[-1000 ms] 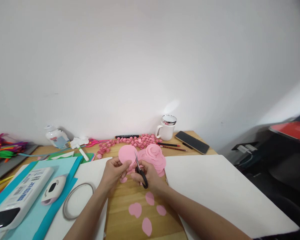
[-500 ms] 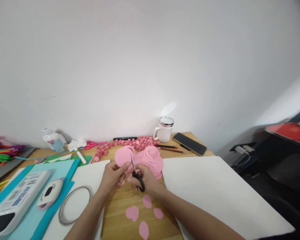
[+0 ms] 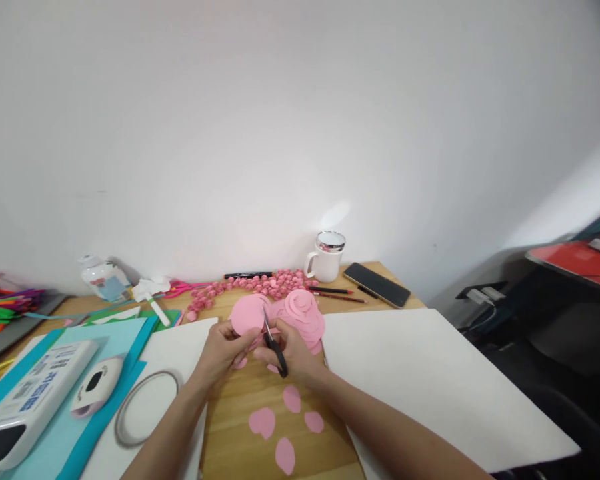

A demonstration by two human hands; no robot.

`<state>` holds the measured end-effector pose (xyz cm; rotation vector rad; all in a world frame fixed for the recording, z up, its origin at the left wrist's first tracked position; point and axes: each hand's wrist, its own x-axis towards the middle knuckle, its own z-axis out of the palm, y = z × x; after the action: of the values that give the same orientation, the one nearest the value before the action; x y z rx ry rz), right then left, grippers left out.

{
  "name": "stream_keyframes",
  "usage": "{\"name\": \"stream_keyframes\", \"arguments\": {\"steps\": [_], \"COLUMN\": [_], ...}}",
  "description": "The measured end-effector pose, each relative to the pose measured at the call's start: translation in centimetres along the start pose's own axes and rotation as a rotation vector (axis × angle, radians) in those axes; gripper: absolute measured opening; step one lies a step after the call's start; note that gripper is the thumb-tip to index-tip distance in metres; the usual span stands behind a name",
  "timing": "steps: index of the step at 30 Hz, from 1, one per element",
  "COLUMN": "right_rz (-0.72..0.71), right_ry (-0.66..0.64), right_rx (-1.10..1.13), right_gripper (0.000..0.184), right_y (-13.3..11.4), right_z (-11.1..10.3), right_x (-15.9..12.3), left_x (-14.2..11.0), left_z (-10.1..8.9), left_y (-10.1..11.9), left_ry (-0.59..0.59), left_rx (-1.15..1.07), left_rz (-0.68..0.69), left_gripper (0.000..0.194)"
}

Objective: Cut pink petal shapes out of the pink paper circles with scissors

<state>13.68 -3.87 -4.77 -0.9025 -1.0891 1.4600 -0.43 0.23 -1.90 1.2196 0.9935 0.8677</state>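
Note:
My left hand (image 3: 226, 348) pinches a round piece of pink paper (image 3: 247, 315) by its lower edge. In my right hand (image 3: 290, 351) is a pair of black-handled scissors (image 3: 277, 353), blades pointing up along the right edge of that paper. Whether the blades are parted is too small to tell. Just behind my right hand lies a pile of pink paper circles and spirals (image 3: 304, 315). Several loose pink paper petals (image 3: 285, 456) rest on the wooden table (image 3: 240, 427) below my hands.
Small rolled pink paper flowers (image 3: 280, 283) line the back, beside a white mug (image 3: 326, 257). A phone (image 3: 377, 285) lies at the right. White boards (image 3: 405, 380) flank the work area. A tape roll (image 3: 147, 408) and a white cutter-like device (image 3: 98, 387) are at the left.
The round pink paper has turned slightly and shows broader between my hands. The scissors stay along its right edge. The whole view has shifted a little.

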Motion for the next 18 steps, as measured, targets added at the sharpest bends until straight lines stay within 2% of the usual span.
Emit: {"name": "stream_keyframes", "arguments": {"steps": [12,18], "right_rz": [0.002,0.005], "right_ry": [0.019,0.046], "right_rx": [-0.047,-0.074], "right_gripper": [0.037,0.031], "right_y": [0.02,-0.06], "right_z": [0.04,-0.01], "right_x": [0.09,-0.07], "left_x": [-0.06,0.14], "left_z": [-0.01,-0.45], "left_y": [0.61,0.39], "left_ry": [0.01,0.036], "left_rx": [0.051,0.097], "left_rz": [0.031,0.1], "left_gripper": [0.036,0.034]}}
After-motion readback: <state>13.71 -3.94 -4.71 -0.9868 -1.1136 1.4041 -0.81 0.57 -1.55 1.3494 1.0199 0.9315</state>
